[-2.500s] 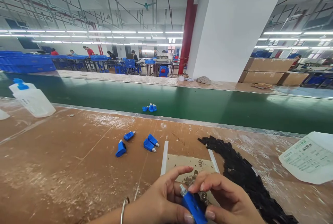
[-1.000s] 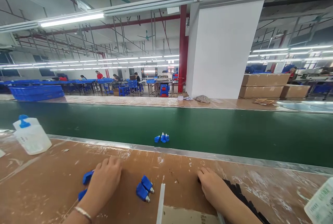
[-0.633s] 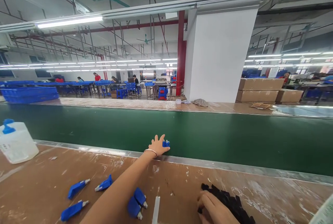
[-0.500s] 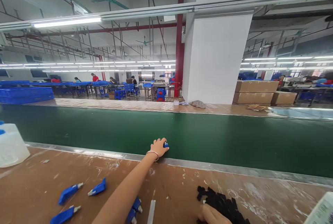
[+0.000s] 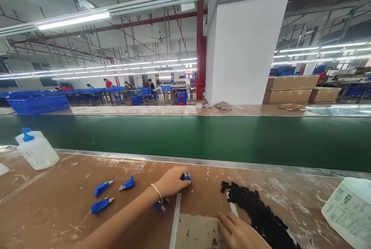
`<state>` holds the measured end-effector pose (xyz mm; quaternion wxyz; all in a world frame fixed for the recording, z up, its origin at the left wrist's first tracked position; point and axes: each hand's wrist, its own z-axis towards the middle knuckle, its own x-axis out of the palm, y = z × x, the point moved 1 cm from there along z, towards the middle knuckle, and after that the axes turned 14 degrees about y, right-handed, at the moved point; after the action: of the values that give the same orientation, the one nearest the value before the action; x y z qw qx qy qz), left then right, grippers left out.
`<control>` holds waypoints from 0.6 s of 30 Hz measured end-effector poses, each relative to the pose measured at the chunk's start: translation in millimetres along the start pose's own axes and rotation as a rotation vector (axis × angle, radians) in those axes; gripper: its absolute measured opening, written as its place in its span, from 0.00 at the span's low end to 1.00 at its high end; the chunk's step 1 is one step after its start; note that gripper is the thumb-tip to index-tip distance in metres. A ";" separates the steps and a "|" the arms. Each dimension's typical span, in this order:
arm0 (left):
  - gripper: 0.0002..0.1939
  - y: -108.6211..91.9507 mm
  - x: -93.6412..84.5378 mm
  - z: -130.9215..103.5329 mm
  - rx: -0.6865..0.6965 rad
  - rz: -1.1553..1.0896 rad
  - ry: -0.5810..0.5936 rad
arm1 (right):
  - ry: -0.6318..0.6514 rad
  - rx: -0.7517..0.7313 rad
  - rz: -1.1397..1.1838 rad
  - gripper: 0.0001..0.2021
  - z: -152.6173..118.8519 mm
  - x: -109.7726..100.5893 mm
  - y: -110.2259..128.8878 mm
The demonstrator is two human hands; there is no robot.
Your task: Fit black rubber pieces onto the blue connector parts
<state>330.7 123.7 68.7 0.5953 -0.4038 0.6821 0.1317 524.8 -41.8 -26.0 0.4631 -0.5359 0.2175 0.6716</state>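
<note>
My left hand is over the brown tabletop, fingers closed around a small blue plastic piece. Partly hidden under that wrist lie more blue pieces with pale tips. Further left, several similar ones rest on the table, among them one blue piece with a white tip. My right hand lies flat at the right edge of a stained tan board, fingers extended. A heap of short black strips sits just right of that hand. White strips run along both sides of the board.
A green conveyor belt crosses beyond the metal edge of the table. A translucent bottle with a blue cap stands at left, and a labelled white container at right. Blue crates and cardboard boxes are past the belt.
My left hand has come back from the belt's near edge to the tabletop, still holding a blue piece. My right hand has shifted from the black heap to the tan board, now in view.
</note>
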 end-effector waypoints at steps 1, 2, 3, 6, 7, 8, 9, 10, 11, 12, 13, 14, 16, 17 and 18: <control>0.07 -6.5 7.7 -18.6 0.021 0.009 0.013 | 0.025 0.000 0.015 0.14 -0.3 -3.9 2.5; 0.06 -12.8 15.7 -36.2 0.039 0.021 0.020 | 0.059 0.001 0.038 0.14 -0.6 -8.3 4.0; 0.05 -18.5 23.8 -52.4 0.049 0.034 0.021 | 0.097 0.004 0.068 0.14 -0.6 -12.9 4.4; 0.02 -29.4 45.4 -89.4 0.056 0.058 -0.003 | 0.220 0.051 0.190 0.15 0.9 -27.5 0.3; 0.02 -30.7 51.1 -97.5 0.060 0.058 -0.015 | 0.258 0.078 0.240 0.15 1.7 -32.4 -2.1; 0.02 -31.0 55.9 -103.4 0.067 0.057 -0.027 | 0.290 0.113 0.293 0.15 2.5 -37.3 -4.5; 0.02 -30.4 59.9 -107.3 0.075 0.057 -0.041 | 0.319 0.147 0.347 0.16 3.3 -41.9 -6.7; 0.03 -29.2 63.1 -109.5 0.082 0.057 -0.060 | 0.345 0.180 0.402 0.16 4.1 -46.1 -8.7; 0.03 -27.7 65.7 -110.3 0.093 0.059 -0.081 | 0.366 0.211 0.454 0.16 4.7 -49.8 -10.4; 0.03 -26.0 67.8 -110.0 0.108 0.064 -0.111 | 0.385 0.240 0.503 0.15 5.3 -52.8 -11.9; 0.04 -24.4 69.6 -109.1 0.126 0.068 -0.149 | 0.401 0.266 0.548 0.14 5.8 -55.1 -13.2; 0.05 -22.9 71.0 -107.9 0.152 0.072 -0.192 | 0.411 0.288 0.590 0.13 6.2 -56.8 -14.5; 0.06 -21.0 73.3 -106.3 0.219 0.084 -0.297 | 0.418 0.319 0.666 0.13 6.7 -59.1 -16.8; 0.06 -20.6 73.8 -106.3 0.257 0.094 -0.357 | 0.415 0.329 0.701 0.13 6.8 -60.2 -17.8; 0.05 -20.8 74.0 -107.0 0.297 0.105 -0.422 | 0.408 0.336 0.734 0.12 6.9 -61.6 -18.6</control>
<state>272.4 10.6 34.5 0.7695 -0.2397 0.5747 0.1419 536.9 -51.5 36.8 0.2224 -0.4622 0.5859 0.6274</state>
